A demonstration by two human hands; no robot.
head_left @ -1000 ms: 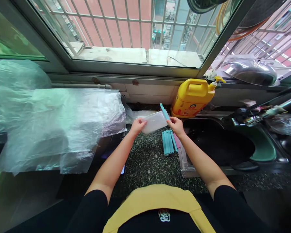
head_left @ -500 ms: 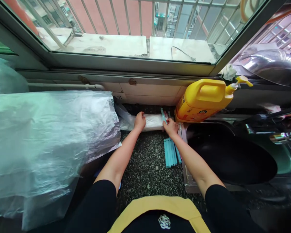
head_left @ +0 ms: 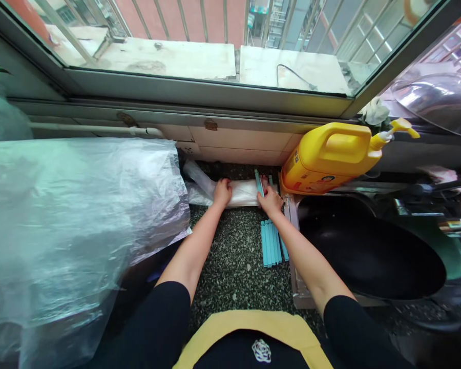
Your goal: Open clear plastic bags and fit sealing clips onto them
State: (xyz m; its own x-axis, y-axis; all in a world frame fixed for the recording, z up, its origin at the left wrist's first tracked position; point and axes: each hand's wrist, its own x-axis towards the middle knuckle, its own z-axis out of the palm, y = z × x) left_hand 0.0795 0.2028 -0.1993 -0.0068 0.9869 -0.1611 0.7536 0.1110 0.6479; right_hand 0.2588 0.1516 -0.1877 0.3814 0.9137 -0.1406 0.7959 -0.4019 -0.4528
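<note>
On the dark speckled counter lies a folded, whitish clear plastic bag. My left hand is closed on its middle, fingers curled over the far side. At the bag's right end, my right hand pinches a light-blue sealing strip that stands across the plastic. Another blue piece shows just beyond the right fingers; how it sits there is hidden. Several matching blue strips lie side by side on the counter, nearer to me than the right hand.
A large sheet of clear plastic spreads over the left side. To the right stand a yellow pump jug and a black wok in the sink. A window frame and a white pipe run along the back.
The view has shifted slightly. Both hands keep nearly the same places on the bag and the strip, and the loose strips lie as before.
</note>
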